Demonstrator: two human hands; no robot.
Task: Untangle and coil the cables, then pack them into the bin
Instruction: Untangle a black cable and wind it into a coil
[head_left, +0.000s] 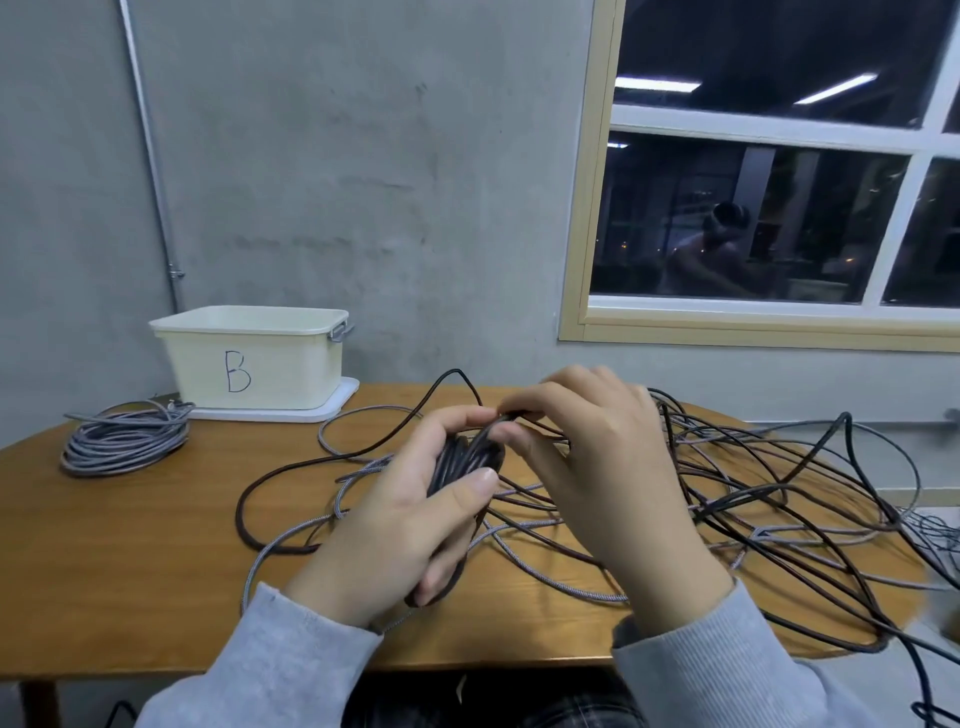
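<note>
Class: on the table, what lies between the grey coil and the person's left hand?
In the head view, mostly bare table lies between the grey coil and the left hand; only a loop of dark cable and a grey cable strand cross it near the hand.

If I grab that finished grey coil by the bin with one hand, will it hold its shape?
Probably not fully. The grey coil lies in loose, uneven loops with no tie visible, so loops would likely sag and slip apart. Its braided-looking jacket suggests decent grip rather than slipperiness. It sits flat on the table, so it is unlikely to roll.
</note>
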